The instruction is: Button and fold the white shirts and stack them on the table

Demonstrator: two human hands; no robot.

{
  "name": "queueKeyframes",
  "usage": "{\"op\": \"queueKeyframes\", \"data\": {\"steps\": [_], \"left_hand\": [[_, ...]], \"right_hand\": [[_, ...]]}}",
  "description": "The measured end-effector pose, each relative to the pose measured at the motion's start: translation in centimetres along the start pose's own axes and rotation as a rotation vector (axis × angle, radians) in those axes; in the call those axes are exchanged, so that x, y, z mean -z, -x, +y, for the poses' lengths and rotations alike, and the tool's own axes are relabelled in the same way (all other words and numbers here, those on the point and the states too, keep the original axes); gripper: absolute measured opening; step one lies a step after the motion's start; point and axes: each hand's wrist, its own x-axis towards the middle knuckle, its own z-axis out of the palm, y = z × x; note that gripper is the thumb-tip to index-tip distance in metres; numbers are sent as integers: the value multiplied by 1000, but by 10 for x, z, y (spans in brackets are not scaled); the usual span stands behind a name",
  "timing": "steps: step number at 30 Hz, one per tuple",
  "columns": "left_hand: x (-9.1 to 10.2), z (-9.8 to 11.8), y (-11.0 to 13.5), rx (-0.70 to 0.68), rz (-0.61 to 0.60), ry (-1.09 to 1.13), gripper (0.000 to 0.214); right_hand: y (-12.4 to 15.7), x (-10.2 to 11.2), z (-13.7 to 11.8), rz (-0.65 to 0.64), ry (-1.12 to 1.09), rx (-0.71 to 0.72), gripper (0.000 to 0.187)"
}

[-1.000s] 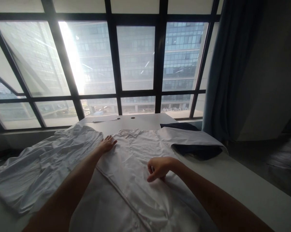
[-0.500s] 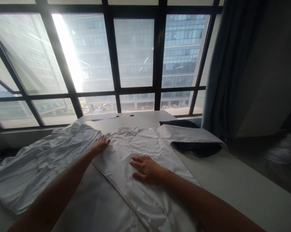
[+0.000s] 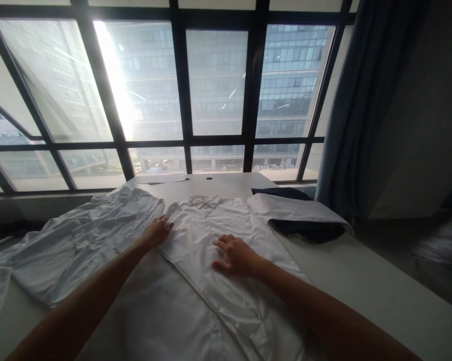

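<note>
A white button-up shirt (image 3: 207, 230) lies front-up on a white table (image 3: 365, 281), collar toward the window. My left hand (image 3: 157, 231) rests flat and open on the shirt's left shoulder edge. My right hand (image 3: 235, 254) lies palm-down on the shirt's chest, fingers spread. The shirt's right sleeve (image 3: 297, 211) stretches out over a dark garment (image 3: 308, 231).
A second crumpled white garment (image 3: 79, 240) lies spread at the left of the table. Papers (image 3: 162, 178) lie at the far edge by a large window. A blue curtain (image 3: 357, 110) hangs at the right, with floor beyond the table's right edge.
My right hand went from a loose pinch on the shirt front to lying flat with fingers spread, and slid slightly left. My left hand stayed on the shoulder edge.
</note>
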Motion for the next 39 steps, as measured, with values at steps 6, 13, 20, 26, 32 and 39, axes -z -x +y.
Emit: {"op": "queueKeyframes", "data": {"steps": [6, 13, 20, 26, 32, 39], "left_hand": [[18, -10, -22, 158, 67, 126, 42], [16, -20, -31, 73, 108, 139, 38], [-5, -24, -29, -66, -66, 62, 47], [-5, -15, -38, -114, -69, -13, 59], [-8, 14, -73, -158, -110, -12, 61], [-32, 13, -106, -91, -178, 29, 60]], "right_hand": [[-1, 35, -8, -301, -25, -409, 52], [1, 55, 24, -664, -524, -440, 20], [8, 59, 49, -813, -356, -467, 52], [6, 58, 43, -863, -285, -427, 44], [6, 66, 35, -612, -171, -367, 42], [-1, 49, 39, -86, -203, -73, 41]]}}
